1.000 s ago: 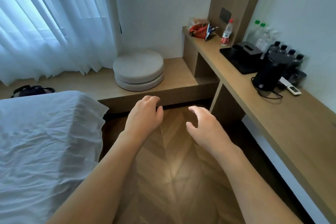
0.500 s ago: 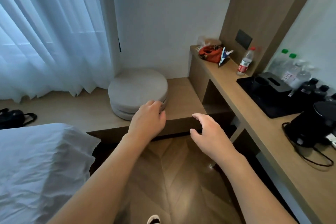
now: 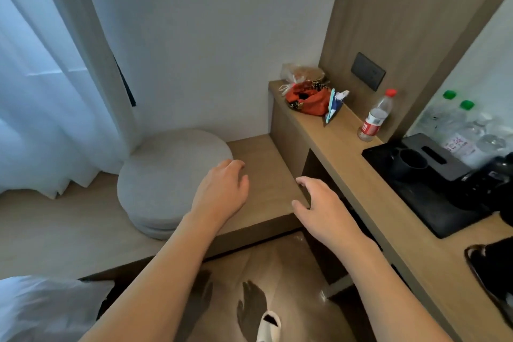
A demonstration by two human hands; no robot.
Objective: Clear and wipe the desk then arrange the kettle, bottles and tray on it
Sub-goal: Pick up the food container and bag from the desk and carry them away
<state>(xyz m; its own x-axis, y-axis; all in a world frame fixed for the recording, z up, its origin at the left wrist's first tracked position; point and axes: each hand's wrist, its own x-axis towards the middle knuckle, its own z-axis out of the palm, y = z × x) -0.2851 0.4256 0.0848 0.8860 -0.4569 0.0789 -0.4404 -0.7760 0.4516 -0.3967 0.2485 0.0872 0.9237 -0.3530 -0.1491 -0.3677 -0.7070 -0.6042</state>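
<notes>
The view has swung up and to the right over the last second: the bed has slid almost out of the bottom-left corner, and the desk [image 3: 361, 169] now runs from two o'clock down to five o'clock, closer than before. As I read it, the person is walking up to the desk and clearing has not begun, since everything on it sits untouched.

Largest first: the black tray [image 3: 424, 203] lies at three o'clock with a dark cup [image 3: 410, 165] on it. The kettle [image 3: 494, 189] at the right edge is blurred and cut off. Two green-capped bottles [image 3: 447, 116] stand against the wall behind the tray. A red-capped bottle [image 3: 376, 116] stands upright at two o'clock, well apart from the tray. A red pouch with wrappers [image 3: 311, 98] clutters the far end at one o'clock.

Both forearms reach forward from the bottom edge. The left hand [image 3: 222, 191] hovers palm down over the low bench by the round cushion [image 3: 166, 180], fingers loosely curled, holding nothing. The right hand [image 3: 322, 208] hovers just short of the desk's near edge, fingers spread and relaxed, also holding nothing.
</notes>
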